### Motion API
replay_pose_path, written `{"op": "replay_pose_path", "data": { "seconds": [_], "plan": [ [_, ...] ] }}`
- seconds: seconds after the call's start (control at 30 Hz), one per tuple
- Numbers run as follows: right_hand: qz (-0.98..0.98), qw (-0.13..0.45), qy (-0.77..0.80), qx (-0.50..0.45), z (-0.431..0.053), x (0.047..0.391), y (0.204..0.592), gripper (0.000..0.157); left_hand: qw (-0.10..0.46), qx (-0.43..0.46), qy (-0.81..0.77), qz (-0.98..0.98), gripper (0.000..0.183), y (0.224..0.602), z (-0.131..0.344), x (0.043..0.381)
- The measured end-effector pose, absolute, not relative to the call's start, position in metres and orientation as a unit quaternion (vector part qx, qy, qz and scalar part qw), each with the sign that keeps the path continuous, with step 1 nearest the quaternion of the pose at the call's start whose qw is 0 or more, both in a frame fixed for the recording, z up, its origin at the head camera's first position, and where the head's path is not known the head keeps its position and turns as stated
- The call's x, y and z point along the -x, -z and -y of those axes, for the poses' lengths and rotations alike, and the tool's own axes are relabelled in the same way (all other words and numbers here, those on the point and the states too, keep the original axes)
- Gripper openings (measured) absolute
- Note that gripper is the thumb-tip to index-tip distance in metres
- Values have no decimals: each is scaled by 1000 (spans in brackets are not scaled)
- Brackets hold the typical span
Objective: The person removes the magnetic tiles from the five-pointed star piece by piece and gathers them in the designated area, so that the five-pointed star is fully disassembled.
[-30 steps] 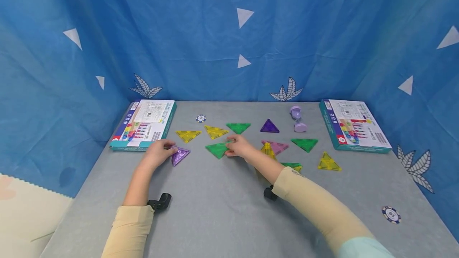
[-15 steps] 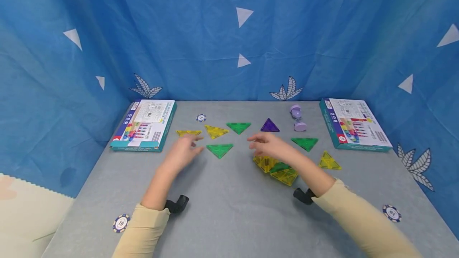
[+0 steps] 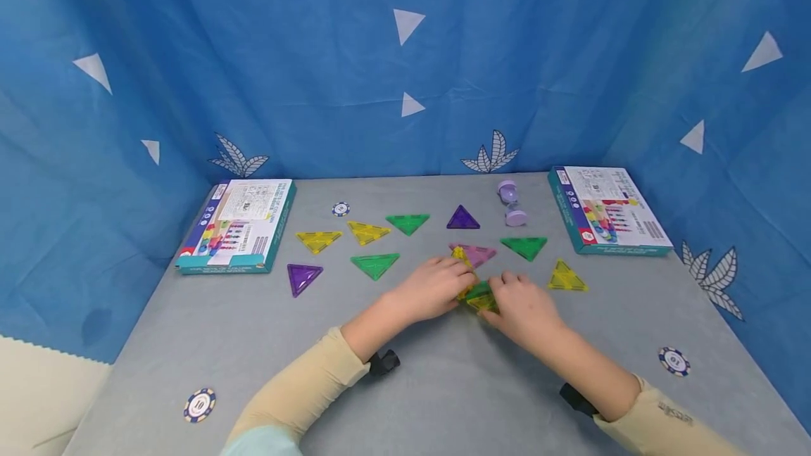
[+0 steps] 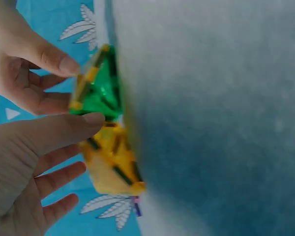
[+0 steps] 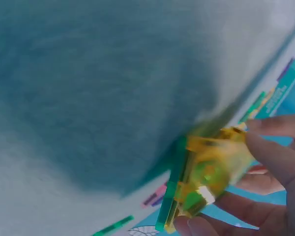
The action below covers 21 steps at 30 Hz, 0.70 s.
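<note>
Both hands are at a small built piece of joined yellow and green translucent magnetic tiles point(image 3: 481, 295), right of the table's middle. My left hand point(image 3: 434, 288) holds its left, yellow part; in the left wrist view the thumb lies on the tiles point(image 4: 113, 160) with the fingers behind. From the right, my right hand point(image 3: 524, 308) grips the green and yellow side. The right wrist view shows fingers around the tiles point(image 5: 211, 169), somewhat blurred. Just behind the piece lies a pink triangle tile point(image 3: 480, 255). The hands partly cover the built piece.
Loose triangle tiles lie flat around: purple point(image 3: 304, 278), green point(image 3: 376, 265), yellow point(image 3: 319, 241), dark purple point(image 3: 463, 218) and others. Boxes lie at back left point(image 3: 237, 225) and back right point(image 3: 610, 210). A lilac hourglass point(image 3: 511, 203) and several poker chips point(image 3: 200, 405) are also there.
My left hand has left the purple tile and moved right to the built piece. My right hand has let go of the green tile and come back to the same piece. The head view shifted slightly.
</note>
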State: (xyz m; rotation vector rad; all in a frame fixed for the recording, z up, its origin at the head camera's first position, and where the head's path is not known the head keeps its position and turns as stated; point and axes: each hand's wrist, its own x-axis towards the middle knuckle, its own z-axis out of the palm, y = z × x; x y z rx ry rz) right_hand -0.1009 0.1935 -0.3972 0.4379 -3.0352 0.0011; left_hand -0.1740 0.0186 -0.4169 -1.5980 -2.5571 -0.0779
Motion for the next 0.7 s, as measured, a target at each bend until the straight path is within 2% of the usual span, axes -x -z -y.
{"op": "replay_pose_path", "data": {
  "seconds": [0.13, 0.2, 0.47, 0.7],
  "plan": [
    [992, 7, -10, -129, -195, 105, 403, 54, 81, 523, 18, 848, 28, 424, -23, 179],
    [991, 13, -12, -132, -196, 106, 407, 53, 85, 521, 23, 849, 25, 425, -24, 178],
    [981, 59, -26, -183, -189, 104, 418, 36, 97, 501, 26, 859, 26, 425, -15, 160],
    [966, 73, -103, -226, -175, 91, 422, 37, 98, 478, 65, 871, 28, 421, 10, 133]
  ]
}}
